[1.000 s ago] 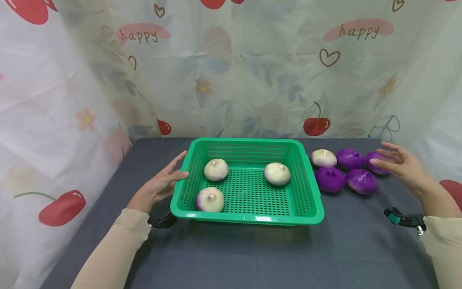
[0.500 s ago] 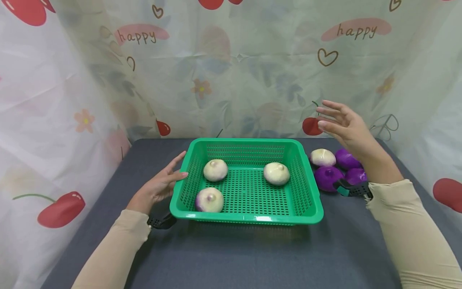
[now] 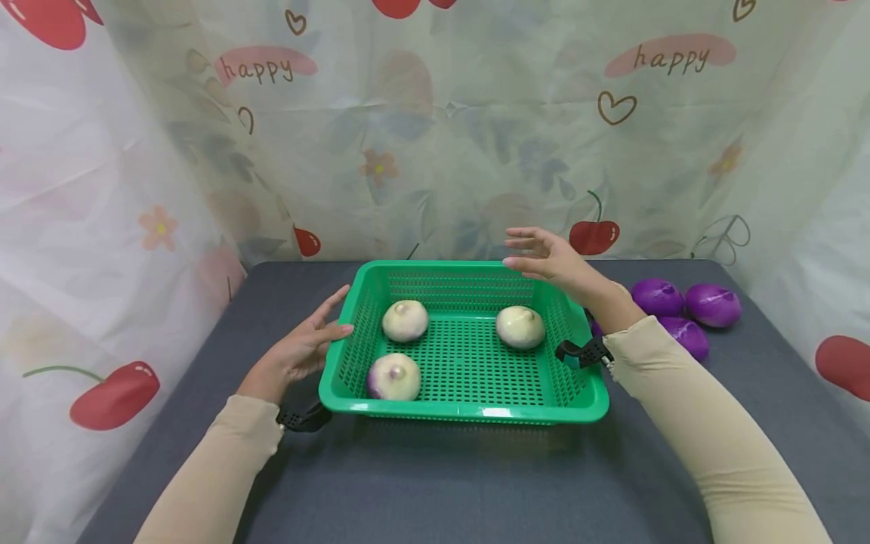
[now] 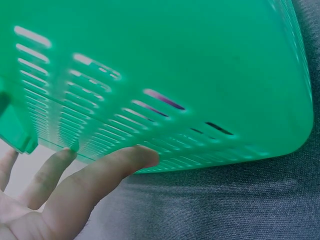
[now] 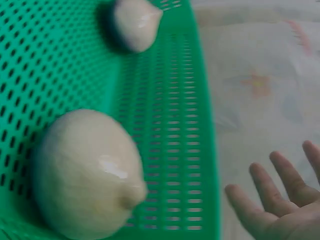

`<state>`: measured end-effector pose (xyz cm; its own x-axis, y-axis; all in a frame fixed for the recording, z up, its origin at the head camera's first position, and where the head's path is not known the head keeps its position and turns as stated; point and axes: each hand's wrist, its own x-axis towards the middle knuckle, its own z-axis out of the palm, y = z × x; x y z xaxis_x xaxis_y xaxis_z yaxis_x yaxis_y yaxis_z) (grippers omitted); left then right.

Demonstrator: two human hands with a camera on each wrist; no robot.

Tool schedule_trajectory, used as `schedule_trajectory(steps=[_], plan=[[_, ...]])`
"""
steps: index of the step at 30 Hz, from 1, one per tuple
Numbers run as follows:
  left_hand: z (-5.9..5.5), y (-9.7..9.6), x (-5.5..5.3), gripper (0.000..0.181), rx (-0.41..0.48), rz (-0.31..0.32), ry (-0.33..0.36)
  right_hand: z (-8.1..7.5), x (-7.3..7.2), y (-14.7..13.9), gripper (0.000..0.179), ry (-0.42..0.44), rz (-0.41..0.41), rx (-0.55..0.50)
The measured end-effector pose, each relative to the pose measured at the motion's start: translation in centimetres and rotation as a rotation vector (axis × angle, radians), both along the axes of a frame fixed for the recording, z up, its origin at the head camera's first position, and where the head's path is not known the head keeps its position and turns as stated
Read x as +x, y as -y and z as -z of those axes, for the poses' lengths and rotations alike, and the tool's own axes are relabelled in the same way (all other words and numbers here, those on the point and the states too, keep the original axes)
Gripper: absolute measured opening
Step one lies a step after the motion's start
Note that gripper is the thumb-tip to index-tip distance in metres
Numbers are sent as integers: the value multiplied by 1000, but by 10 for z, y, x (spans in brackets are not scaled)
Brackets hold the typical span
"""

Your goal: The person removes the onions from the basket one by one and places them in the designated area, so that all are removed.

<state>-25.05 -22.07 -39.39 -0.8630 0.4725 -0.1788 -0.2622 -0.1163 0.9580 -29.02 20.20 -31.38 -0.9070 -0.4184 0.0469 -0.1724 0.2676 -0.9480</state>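
Observation:
A green plastic basket [image 3: 462, 412] holds three pale turnips: one at the back left [image 3: 405, 321], another with a purple side at the front left [image 3: 395, 377], and the third on the right [image 3: 520, 327]. My left hand [image 3: 299, 353] rests against the basket's left side, thumb at the rim. In the left wrist view its fingers [image 4: 95, 177] lie along the slotted outer wall. My right hand [image 3: 559, 264] hovers by the back right rim, fingers spread and holding nothing. The right wrist view shows those fingers [image 5: 272, 192] just outside the rim, beside two basket turnips [image 5: 90, 175].
Several purple turnips [image 3: 713, 305] cluster on the dark tablecloth [image 3: 435, 491] right of the basket, partly hidden behind my right forearm. A patterned curtain [image 3: 448, 151] closes off the back and sides of the table.
My right hand has come from the far right turnips, up and leftward, to the basket's back right rim, and its forearm now covers part of the cluster. The left hand stays put.

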Motion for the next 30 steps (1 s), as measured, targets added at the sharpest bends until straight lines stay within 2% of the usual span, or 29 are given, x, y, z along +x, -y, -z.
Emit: schedule_trajectory(steps=[5,11,19,24,30], plan=[[0,0,0,78,-4,1,1,16,-6,5,64,80,-40,107],[0,0,0,79,1,0,1,28,-12,8,66,172,-80,239],[1,0,0,79,-3,-4,7,38,-11,13,66,289,-207,417],[1,0,-1,79,-2,-4,6,42,-9,19,66,247,-288,486],[2,1,-1,79,-7,3,0,47,-6,27,71,180,-343,495]])
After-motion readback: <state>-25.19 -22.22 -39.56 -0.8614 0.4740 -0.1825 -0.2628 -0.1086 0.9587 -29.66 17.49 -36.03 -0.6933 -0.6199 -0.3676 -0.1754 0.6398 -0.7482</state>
